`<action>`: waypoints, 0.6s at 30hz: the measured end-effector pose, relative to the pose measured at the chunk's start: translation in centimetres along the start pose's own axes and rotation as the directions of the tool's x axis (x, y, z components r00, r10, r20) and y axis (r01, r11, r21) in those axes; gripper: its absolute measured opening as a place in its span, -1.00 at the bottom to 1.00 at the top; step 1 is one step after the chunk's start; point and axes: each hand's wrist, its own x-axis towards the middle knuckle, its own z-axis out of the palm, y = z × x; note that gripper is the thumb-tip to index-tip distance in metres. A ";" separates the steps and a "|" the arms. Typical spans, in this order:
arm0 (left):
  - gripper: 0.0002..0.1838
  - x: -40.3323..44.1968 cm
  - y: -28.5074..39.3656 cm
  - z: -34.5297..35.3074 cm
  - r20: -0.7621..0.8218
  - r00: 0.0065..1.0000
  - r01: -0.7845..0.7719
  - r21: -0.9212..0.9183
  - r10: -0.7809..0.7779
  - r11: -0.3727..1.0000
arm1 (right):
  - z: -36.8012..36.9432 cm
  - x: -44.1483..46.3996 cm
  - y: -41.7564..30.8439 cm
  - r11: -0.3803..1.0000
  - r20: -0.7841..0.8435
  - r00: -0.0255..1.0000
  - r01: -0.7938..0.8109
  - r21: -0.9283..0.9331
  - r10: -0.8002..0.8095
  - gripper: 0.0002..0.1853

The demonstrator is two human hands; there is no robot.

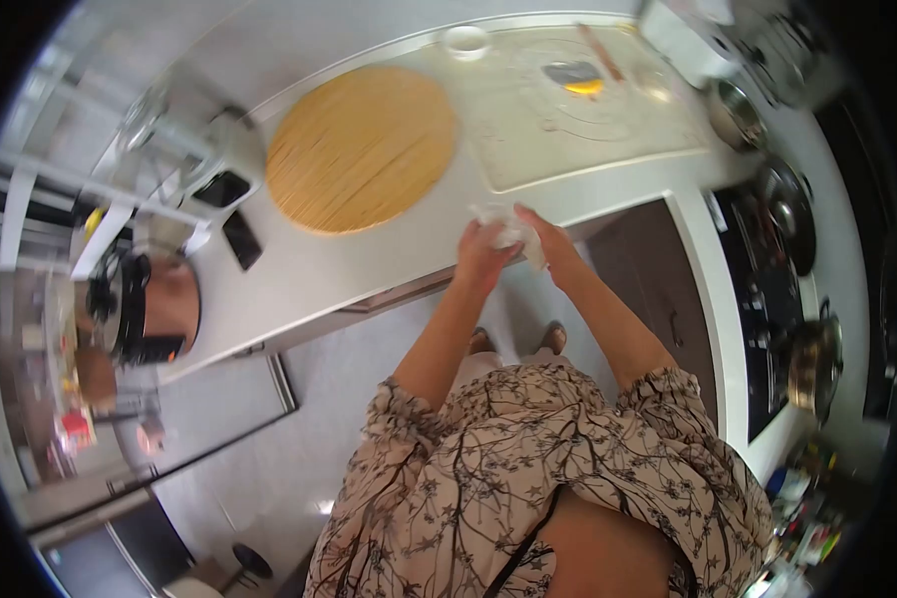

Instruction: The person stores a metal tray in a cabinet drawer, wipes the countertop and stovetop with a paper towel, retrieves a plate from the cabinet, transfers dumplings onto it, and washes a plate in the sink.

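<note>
The left hand (pixel 479 255) and the right hand (pixel 558 255) together grasp a crumpled white piece (pixel 517 233) at the worktop's (pixel 299 284) front edge, probably because such soft material needs support from both sides.

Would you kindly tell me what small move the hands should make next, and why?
Perhaps bring the crumpled white sheet farther over the counter, since the left hand and right hand hold it near the front edge.
</note>
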 end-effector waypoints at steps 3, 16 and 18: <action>-0.64 -0.7 1.8 -1.0 -0.040 0.998 -0.038 0.149 0.044 0.988 | 1.8 1.0 1.6 0.991 -0.038 0.990 0.135 -0.006 -0.135 -0.60; -0.62 -5.2 7.3 -5.3 0.079 0.996 0.058 -0.177 -0.045 0.983 | 10.6 -0.2 2.0 0.921 0.202 0.959 0.252 -0.298 -0.197 -0.66; -0.63 -5.0 6.4 -6.2 0.097 0.995 0.053 -0.214 -0.032 0.975 | 12.3 -1.6 3.1 0.847 0.261 0.960 0.223 -0.483 -0.104 -0.65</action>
